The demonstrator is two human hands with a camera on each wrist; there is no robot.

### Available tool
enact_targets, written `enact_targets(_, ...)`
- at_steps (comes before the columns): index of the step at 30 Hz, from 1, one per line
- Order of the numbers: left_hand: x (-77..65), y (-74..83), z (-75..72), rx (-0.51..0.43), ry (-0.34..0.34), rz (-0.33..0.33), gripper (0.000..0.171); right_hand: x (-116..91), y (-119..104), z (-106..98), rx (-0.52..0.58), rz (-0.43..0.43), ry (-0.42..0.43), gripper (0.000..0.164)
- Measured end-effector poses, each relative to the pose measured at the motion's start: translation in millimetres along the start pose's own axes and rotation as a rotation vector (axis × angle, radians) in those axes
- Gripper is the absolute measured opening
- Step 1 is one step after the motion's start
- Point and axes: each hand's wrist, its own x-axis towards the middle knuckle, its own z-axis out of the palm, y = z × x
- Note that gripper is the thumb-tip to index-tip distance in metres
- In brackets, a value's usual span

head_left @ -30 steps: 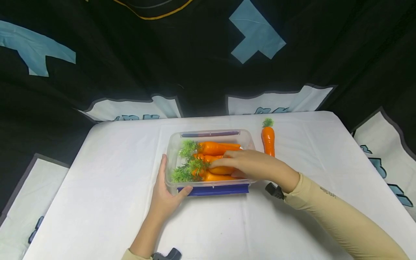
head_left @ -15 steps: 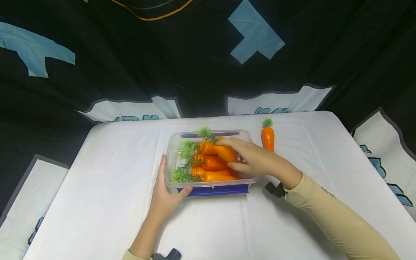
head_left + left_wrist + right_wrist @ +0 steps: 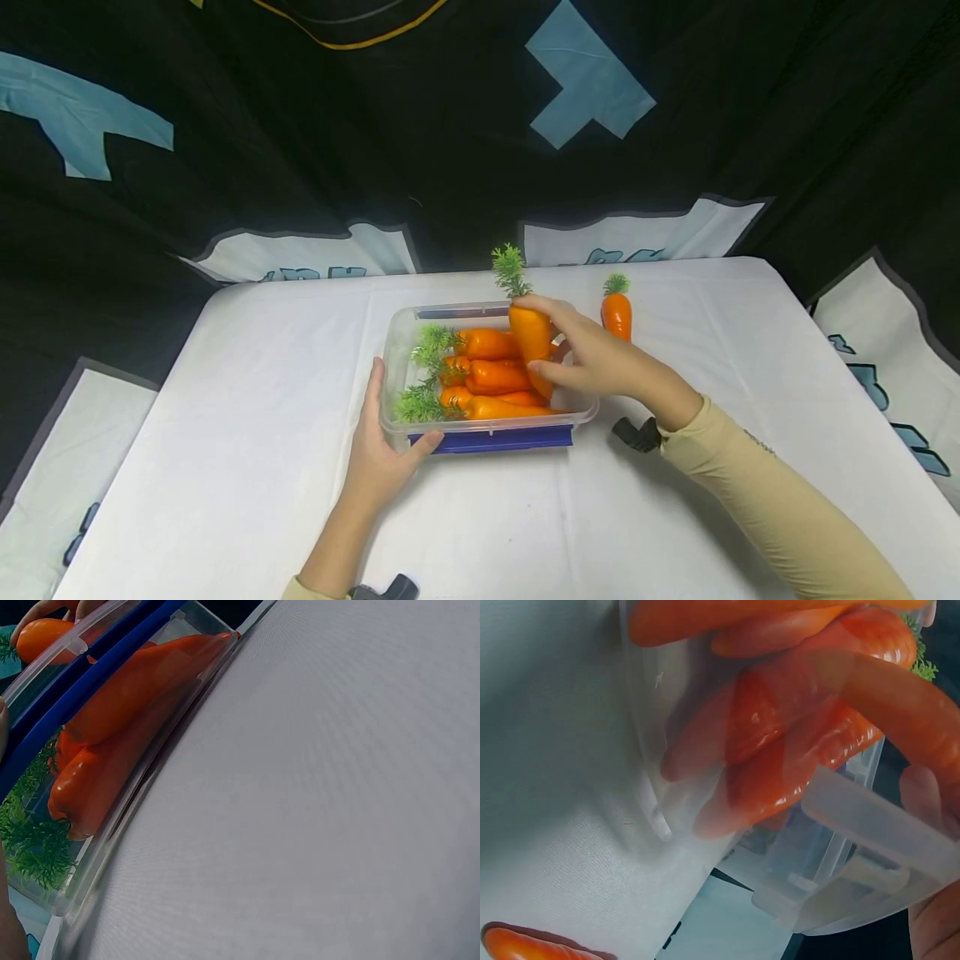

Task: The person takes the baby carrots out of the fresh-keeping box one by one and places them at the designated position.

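A clear plastic container [image 3: 405,333] with blue clips holds several orange carrots [image 3: 498,377] with green leafy tops. My left hand [image 3: 381,454] rests against its front left corner, fingers along the side and thumb over the front. Above the container's right part, my right hand [image 3: 596,346] grips a carrot [image 3: 531,333] between thumb and fingers. That carrot is tilted, leaves up and away, its tip over the others. The right wrist view shows the held carrot [image 3: 900,705] beside a raised translucent clip [image 3: 877,817]. The left wrist view shows only the edge of my left hand [image 3: 7,922].
One more carrot [image 3: 617,315] lies on the white-covered table [image 3: 262,400], right of the container; my right arm hides its tip. A black curtain [image 3: 450,167] with light blue and white patches hangs behind and around the table.
My right hand has lifted one carrot from the pile in the container and turned it from lying sideways to leaves-up. The left hand and container have stayed in place.
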Motion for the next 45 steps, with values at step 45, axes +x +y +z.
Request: enact_targets(45,0.7,-1.3,0.2,0.016,-0.001,-0.006,0.118,-76,71,-78,-0.032,0.327,0.191,0.104)
